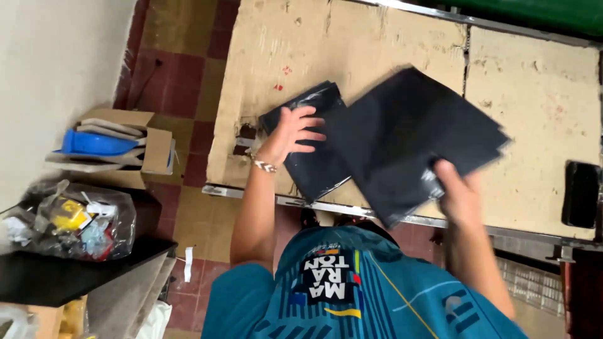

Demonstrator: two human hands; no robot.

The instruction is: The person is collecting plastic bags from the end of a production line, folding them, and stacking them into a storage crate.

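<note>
Right now my right hand (461, 198) pinches the near corner of a black floppy plastic sheet stack (418, 138) fanning away up-left, while my left hand (295, 129), fingers splayed, presses the smaller glossy black bag (314, 166) lying flat on the cardboard-covered table (534, 94).

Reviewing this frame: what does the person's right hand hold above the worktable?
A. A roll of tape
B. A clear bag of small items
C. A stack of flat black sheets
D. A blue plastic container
C: the right hand grips the lower edge of a stack of flat black sheets over the cardboard-covered worktable, while the left hand rests, fingers spread, on a black glossy packet lying on it.
</note>
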